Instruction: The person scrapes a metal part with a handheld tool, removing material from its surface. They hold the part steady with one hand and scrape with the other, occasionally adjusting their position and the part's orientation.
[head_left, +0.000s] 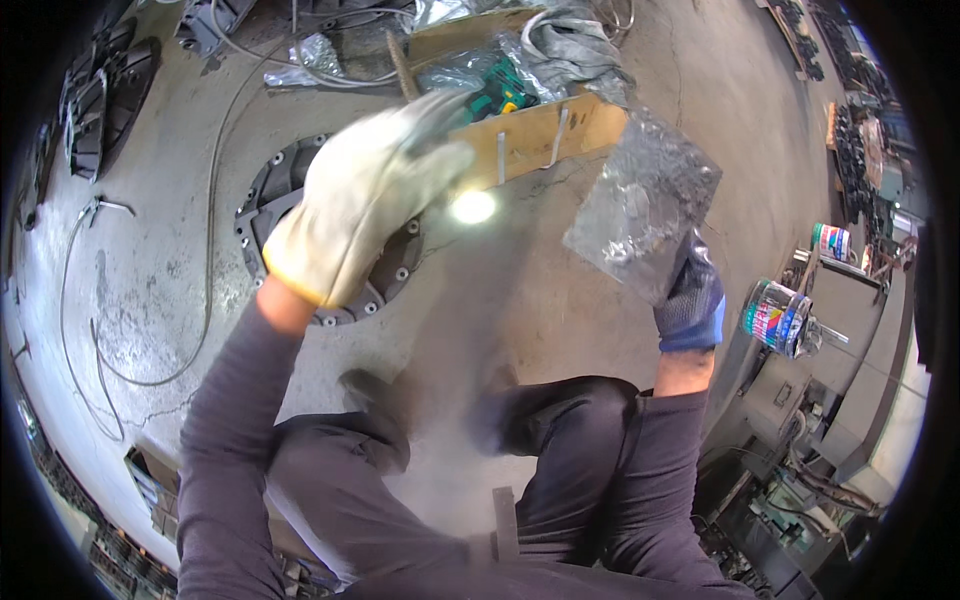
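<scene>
My right hand (pixel 692 305), in a blue and grey glove, grips the lower corner of a clear, crinkled plastic bag (pixel 650 190) and holds it up. Whether anything is inside the bag I cannot make out. My left hand (pixel 345 200) wears a white glove with a yellow cuff edge. Its fingers stretch toward the right, slightly blurred, and I see nothing in them. Below that hand a round dark metal casting (pixel 262 190) with bolt holes around its rim lies on the floor, partly hidden by the glove.
Ahead stands an open wooden box (pixel 530 145) with a green power tool (pixel 495 92), plastic wrap and grey cloth (pixel 575 50). A cable (pixel 211 230) loops over the floor at left. Two cans (pixel 778 318) stand on a grey machine (pixel 815 365) at right. Dark castings (pixel 105 110) lie far left.
</scene>
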